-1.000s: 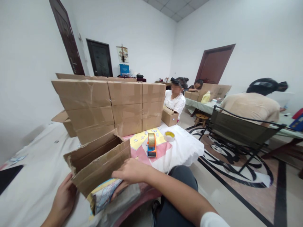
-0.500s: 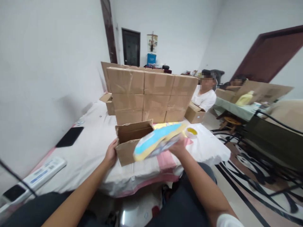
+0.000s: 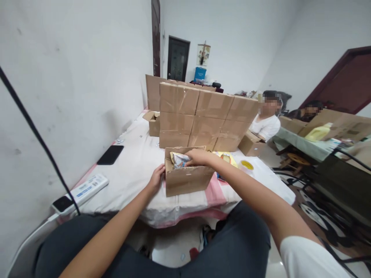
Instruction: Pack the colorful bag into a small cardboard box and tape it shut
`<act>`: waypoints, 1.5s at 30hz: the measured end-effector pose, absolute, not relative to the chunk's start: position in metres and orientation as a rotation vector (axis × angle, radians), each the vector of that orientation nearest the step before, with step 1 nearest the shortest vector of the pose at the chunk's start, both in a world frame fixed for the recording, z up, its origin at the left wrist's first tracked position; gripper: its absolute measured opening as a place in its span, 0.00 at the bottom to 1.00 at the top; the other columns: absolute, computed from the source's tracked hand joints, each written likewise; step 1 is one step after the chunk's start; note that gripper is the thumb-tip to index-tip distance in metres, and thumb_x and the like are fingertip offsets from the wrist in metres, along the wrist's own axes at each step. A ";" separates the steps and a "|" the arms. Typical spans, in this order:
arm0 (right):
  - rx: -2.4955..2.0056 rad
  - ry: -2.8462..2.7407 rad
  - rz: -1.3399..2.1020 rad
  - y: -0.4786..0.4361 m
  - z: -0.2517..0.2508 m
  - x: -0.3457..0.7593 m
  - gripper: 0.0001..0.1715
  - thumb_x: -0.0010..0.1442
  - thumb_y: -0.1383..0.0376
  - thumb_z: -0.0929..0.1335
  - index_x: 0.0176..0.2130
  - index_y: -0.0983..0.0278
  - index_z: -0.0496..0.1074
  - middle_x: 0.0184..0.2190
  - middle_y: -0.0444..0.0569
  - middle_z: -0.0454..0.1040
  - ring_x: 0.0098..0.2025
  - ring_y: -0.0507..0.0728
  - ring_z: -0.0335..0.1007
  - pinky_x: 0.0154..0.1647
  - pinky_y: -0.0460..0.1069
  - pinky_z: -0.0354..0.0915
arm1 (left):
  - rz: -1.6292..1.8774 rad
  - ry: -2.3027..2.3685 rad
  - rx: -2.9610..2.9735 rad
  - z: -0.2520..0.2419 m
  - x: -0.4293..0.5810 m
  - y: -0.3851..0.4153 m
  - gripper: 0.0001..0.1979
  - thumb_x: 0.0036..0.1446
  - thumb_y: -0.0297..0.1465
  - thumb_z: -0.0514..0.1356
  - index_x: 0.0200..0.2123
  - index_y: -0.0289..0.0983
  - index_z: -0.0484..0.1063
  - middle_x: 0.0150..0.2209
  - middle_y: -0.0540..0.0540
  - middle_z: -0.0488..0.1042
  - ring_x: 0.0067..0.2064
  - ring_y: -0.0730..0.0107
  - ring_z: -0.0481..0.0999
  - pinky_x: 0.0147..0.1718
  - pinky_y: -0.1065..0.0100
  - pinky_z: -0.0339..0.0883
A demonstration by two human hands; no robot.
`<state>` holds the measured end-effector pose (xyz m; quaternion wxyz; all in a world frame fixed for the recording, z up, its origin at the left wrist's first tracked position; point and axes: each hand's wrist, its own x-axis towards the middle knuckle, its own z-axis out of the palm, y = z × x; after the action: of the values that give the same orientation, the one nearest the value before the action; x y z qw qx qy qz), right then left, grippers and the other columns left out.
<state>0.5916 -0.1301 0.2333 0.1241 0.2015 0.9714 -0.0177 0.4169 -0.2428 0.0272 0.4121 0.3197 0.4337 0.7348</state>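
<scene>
Head view: what does the right grip (image 3: 198, 156) have?

"It's pinching the right end of a printed packet (image 3: 178, 160), thumb and fingers drawn close on it. That packet lies tilted inside the open carton (image 3: 189, 182), toward the left end."

"How deep does it sit?"

"I can't tell. The carton's near wall hides the lower part, and the fingers cover the right end."

"And the left grip (image 3: 158, 174)?"

"Up against the carton's left wall, fingers near the upper corner. I can't make out the thumb, so whether it squeezes the cardboard or just rests there, I can't say."

"Where's the carton?"

"Near side of the cloth-covered tabletop (image 3: 133, 181), in front of the stacked cartons (image 3: 203, 116)."

"Anything else half hidden?"

"Right forearm (image 3: 237, 175) covers most of what looks like a tape dispenser (image 3: 225, 156); the tape roll (image 3: 247, 165) to its right shows better. Far right, the stack partly blocks a person in white (image 3: 266, 126) beside a smaller carton (image 3: 251, 143). A dark chair (image 3: 344, 197) is cut off at the right edge."
</scene>
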 end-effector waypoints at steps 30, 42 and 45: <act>0.722 3.427 -1.638 -0.126 0.143 0.699 0.39 0.68 0.39 0.56 0.43 0.63 0.81 0.53 0.57 0.75 0.59 0.62 0.69 0.66 0.59 0.58 | 0.619 1.793 2.740 0.148 0.404 -0.279 0.16 0.67 0.40 0.52 0.52 0.48 0.75 0.52 0.47 0.77 0.51 0.59 0.74 0.55 0.56 0.55; 0.590 3.545 -1.539 -0.123 0.132 0.696 0.45 0.70 0.39 0.49 0.37 0.63 0.81 0.42 0.55 0.81 0.61 0.61 0.67 0.66 0.59 0.58 | 0.650 1.762 2.793 0.127 0.399 -0.281 0.14 0.65 0.38 0.51 0.37 0.48 0.77 0.47 0.49 0.77 0.51 0.56 0.69 0.50 0.56 0.54; 0.614 3.575 -1.434 -0.122 0.132 0.696 0.46 0.70 0.40 0.48 0.37 0.63 0.81 0.41 0.54 0.81 0.59 0.62 0.68 0.66 0.59 0.57 | 0.735 1.752 2.787 0.120 0.398 -0.281 0.14 0.64 0.38 0.51 0.39 0.47 0.77 0.49 0.46 0.76 0.52 0.54 0.69 0.49 0.55 0.55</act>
<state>0.6961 -0.1224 0.1319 -0.3705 0.1462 0.8513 -0.3414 0.3984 -0.2808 0.1198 -0.1155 0.8208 0.5158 0.2165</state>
